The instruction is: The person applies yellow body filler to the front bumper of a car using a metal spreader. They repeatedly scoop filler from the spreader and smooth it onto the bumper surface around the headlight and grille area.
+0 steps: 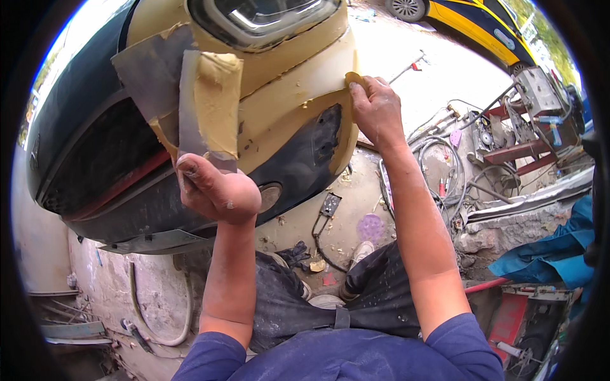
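My left hand grips two flat grey scraper blades loaded with yellow-beige putty, held up over the car bumper. My right hand pinches a small, thin yellow piece, possibly a flexible spreader, at the bumper's right edge. Yellow putty coats the bumper's upper part and the surround of a light housing. Dark patches show lower on the bumper, near a round opening.
Hoses, cables and a purple disc lie on the stained floor. A metal machine and blue cloth are at the right, with a red jack below. A yellow-and-black car stands behind. A pale hose lies lower left.
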{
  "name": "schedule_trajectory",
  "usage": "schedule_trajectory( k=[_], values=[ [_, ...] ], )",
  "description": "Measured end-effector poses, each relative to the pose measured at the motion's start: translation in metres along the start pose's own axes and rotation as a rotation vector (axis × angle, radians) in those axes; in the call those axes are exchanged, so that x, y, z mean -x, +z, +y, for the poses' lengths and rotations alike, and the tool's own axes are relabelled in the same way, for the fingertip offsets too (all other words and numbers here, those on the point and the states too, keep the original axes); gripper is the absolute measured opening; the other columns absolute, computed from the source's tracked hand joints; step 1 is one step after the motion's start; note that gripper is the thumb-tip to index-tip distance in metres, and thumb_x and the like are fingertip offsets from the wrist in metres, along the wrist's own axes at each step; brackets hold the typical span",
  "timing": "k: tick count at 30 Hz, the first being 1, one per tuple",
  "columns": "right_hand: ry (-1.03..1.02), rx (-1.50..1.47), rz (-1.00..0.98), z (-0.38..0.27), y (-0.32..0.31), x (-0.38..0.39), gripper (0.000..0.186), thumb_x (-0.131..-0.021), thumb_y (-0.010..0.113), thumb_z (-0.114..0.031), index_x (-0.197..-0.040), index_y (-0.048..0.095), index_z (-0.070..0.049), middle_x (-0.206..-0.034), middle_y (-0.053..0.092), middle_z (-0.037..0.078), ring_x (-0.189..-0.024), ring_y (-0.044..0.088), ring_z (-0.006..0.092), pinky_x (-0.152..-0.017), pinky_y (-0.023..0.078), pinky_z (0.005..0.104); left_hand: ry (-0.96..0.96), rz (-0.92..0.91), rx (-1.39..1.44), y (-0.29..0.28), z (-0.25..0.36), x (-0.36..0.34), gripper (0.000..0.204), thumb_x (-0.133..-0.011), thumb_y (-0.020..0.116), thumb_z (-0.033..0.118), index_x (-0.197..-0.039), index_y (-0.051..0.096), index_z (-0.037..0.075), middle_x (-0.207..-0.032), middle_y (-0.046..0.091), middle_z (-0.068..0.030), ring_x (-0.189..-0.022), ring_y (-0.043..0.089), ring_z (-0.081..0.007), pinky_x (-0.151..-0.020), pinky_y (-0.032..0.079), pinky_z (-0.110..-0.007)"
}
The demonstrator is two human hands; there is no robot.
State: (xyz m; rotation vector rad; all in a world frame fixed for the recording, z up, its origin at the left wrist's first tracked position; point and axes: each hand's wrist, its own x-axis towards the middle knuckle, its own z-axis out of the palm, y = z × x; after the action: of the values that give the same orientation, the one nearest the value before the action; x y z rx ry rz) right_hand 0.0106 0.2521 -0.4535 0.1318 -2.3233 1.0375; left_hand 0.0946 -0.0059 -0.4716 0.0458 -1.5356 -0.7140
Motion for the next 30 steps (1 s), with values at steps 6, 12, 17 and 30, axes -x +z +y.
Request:
schedule_trajectory(
  k=[6,12,17,30],
  values=[
    [-0.217,0.092,0.015,-0.037,0.027,0.011,0.027,-0.099,0.064,-0.012,-0.119,0.080,-0.004,-0.102,0.072,0.021,-0.096,0.072,0.0406,-0.089,0.057,0.0474,0.113,-0.081,-0.020,-0.008,-0.016,-0.004,0.045,-0.111,0.056,0.000,-0.154,0.044,-0.004,-0.105,0.071,-0.0281,-0.077,0.071,-0.0438,-0.071,0.061,-0.046],
    [-0.347,0.024,-0.036,-0.076,0.055,0.047,0.018,-0.096,0.066,-0.006,-0.111,0.073,-0.001,-0.099,0.066,0.022,-0.094,0.068,0.0429,-0.084,0.056,0.0505,-0.101,0.031,0.165,0.000,0.010,-0.006,0.046,-0.119,0.044,0.023,-0.082,0.042,-0.003,-0.074,0.037,-0.0143,-0.071,0.030,-0.0281,-0.063,0.036,-0.041],
    [-0.373,-0.258,-0.180,-0.090,0.054,0.072,0.018,-0.096,0.068,-0.005,-0.112,0.073,0.002,-0.103,0.069,0.023,-0.099,0.069,0.0434,-0.087,0.057,0.0488,-0.004,0.013,0.129,-0.005,0.011,-0.009,0.047,-0.119,0.044,0.024,-0.081,0.040,-0.003,-0.074,0.038,-0.0149,-0.070,0.032,-0.0284,-0.063,0.036,-0.042],
    [0.212,-0.344,0.032,0.008,-0.016,0.027,0.030,-0.105,0.068,-0.021,-0.123,0.079,0.002,-0.110,0.078,0.019,-0.098,0.076,0.0271,-0.090,0.058,0.0379,-0.298,-0.085,0.395,-0.021,0.020,-0.015,0.050,-0.119,0.045,0.031,-0.083,0.050,-0.004,-0.080,0.049,-0.0124,-0.076,0.041,-0.0236,-0.071,0.042,-0.035]
  ],
)
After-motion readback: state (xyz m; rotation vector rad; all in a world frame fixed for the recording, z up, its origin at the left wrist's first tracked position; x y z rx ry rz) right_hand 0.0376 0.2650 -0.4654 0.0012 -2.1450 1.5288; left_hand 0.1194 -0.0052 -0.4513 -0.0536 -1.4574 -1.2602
